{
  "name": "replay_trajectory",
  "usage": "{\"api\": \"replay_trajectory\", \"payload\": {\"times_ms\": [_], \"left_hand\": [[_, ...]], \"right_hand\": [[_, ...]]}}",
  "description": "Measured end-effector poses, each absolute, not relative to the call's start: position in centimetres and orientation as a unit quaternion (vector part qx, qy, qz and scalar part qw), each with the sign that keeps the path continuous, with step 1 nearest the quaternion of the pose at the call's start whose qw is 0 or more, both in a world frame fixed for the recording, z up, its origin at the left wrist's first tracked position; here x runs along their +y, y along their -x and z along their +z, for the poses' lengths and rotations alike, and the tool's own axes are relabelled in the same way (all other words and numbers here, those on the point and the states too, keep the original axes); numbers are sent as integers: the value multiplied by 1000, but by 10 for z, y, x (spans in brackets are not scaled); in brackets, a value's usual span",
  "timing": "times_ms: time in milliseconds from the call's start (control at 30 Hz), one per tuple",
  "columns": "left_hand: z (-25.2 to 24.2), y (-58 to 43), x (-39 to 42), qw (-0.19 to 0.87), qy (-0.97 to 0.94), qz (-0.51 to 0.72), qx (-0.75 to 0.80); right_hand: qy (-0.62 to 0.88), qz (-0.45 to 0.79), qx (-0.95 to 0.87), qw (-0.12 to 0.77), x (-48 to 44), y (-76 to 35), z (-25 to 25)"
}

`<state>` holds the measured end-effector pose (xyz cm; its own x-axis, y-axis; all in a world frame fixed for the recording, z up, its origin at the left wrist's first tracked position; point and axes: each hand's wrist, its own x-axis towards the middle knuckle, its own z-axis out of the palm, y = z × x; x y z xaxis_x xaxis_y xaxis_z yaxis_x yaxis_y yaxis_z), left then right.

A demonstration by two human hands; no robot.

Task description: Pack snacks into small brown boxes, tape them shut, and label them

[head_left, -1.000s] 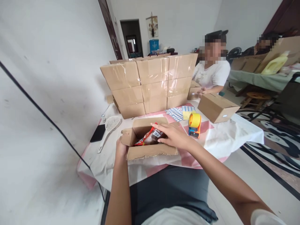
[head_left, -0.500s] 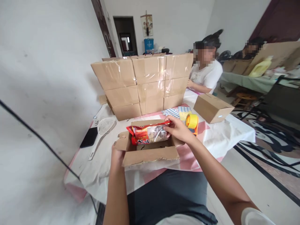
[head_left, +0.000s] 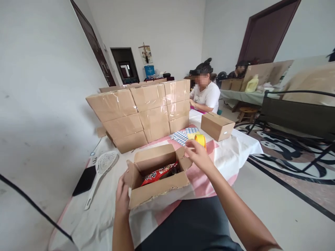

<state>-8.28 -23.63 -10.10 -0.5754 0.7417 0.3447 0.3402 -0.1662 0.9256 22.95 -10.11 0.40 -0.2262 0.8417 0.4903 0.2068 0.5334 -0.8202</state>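
Note:
An open cardboard box (head_left: 159, 192) stands at the table's near edge with its flaps up. Inside it lies a red snack packet (head_left: 158, 174), partly hidden by the front flap. My left hand (head_left: 122, 191) grips the box at its left flap, fingers around the outside. Over the right flap, my right hand (head_left: 196, 154) is empty, its fingers bent and apart. Just behind that hand sits a yellow roll of tape (head_left: 200, 139), partly covered by it. Blue-gridded sheets (head_left: 180, 137) lie beyond the box.
Taped cartons (head_left: 154, 122) form a stacked wall behind the box. A closed carton (head_left: 217, 126) stands to the right. On the left are a white slotted scoop (head_left: 104, 164) and a black flat object (head_left: 84, 181). A co-worker (head_left: 208, 94) sits across the table.
The red packet has gone down into the box and my right hand has let go of it, rising to the right flap. The camera view has swung to the right.

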Motion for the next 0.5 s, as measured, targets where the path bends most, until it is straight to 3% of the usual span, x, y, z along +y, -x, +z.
{"api": "replay_trajectory", "payload": {"times_ms": [67, 200, 367, 500], "left_hand": [[-103, 84, -250, 187, -496, 608, 591], [-92, 94, -263, 193, -615, 523, 558], [-72, 97, -270, 207, -668, 449, 556], [-79, 84, -267, 202, -627, 495, 566]], "right_hand": [[369, 416, -645, 524, -101, -236, -21], [264, 523, -666, 461, -109, -241, -53], [175, 565, -661, 461, -110, -240, -44], [140, 542, -709, 428, -114, -224, -29]]}}
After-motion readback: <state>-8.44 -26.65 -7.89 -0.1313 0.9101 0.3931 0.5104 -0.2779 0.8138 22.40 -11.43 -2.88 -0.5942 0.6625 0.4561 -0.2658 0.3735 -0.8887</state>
